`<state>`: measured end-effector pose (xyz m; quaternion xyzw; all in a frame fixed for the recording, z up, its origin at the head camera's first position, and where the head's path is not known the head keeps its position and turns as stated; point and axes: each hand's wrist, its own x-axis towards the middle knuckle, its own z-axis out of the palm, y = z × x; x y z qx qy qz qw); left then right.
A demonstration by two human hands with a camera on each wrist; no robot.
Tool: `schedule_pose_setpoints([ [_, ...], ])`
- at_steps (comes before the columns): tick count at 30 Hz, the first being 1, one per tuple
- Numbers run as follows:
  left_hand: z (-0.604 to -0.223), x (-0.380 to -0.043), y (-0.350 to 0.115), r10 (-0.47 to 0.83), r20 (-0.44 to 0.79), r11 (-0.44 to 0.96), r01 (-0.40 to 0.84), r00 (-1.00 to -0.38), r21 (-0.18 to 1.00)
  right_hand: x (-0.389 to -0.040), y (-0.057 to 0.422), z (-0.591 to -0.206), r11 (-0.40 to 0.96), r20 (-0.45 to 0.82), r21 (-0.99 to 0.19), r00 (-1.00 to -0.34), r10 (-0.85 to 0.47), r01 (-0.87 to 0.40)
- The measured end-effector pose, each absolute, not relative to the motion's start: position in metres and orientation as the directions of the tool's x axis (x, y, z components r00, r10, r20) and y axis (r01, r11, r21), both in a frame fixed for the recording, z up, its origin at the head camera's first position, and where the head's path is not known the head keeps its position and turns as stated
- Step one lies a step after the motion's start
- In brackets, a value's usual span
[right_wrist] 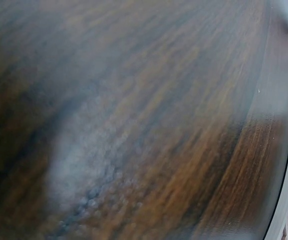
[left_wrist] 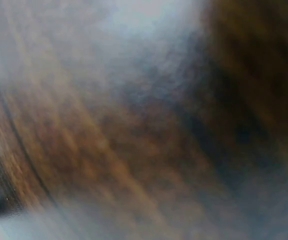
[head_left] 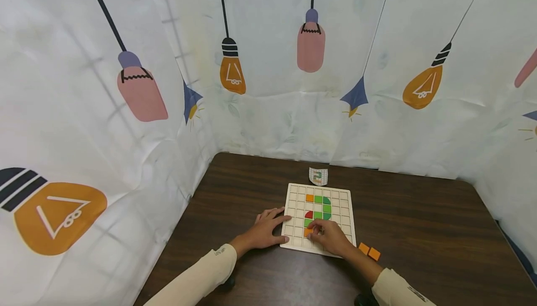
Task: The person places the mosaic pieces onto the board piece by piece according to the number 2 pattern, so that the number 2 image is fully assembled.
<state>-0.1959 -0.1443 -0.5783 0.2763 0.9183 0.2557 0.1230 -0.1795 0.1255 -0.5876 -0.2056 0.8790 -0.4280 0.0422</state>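
In the head view, a pale square grid board (head_left: 293, 196) lies on the brown table. Coloured tiles fill some of its cells: an orange square (head_left: 309, 198), several green pieces (head_left: 327, 208) and a red rounded piece (head_left: 308, 214). My right hand (head_left: 329, 237) is over the board's lower part, its thumb and index finger pinching an orange square tile (head_left: 308, 232) at a cell below the green ones. My left hand (head_left: 265, 230) rests at the board's left edge, fingers spread and touching it. Neither wrist view shows the fingers' work; both show mostly blurred tabletop.
Two loose orange square tiles (head_left: 369, 251) lie right of the board, by the right forearm. Behind the board is a small card (head_left: 318, 176) with a coloured grid pattern. A white curtain (head_left: 272, 124) printed with lamps surrounds the table (head_left: 419, 222).
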Motion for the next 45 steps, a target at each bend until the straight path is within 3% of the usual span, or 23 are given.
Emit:
schedule_pose_setpoints([
  [22,-0.576,-0.196,-0.144,0.566,-0.09,0.72,0.438,-0.819,0.539,-0.179,0.123,-0.584,0.605,0.063,-0.744,-0.931,-0.359,-0.283],
  [27,-0.578,-0.196,-0.144,0.565,-0.093,0.723,0.437,-0.82,0.535,-0.176,0.129,-0.581,0.558,0.065,-0.78,-0.924,-0.377,-0.283],
  [35,-0.578,-0.194,-0.144,0.564,-0.09,0.72,0.435,-0.821,0.541,-0.171,0.162,-0.574,0.473,0.077,-0.834,-0.908,-0.412,-0.285],
  [45,-0.577,-0.194,-0.144,0.568,-0.083,0.716,0.442,-0.819,0.54,-0.159,0.218,-0.57,0.499,0.067,-0.825,-0.923,-0.379,-0.265],
])
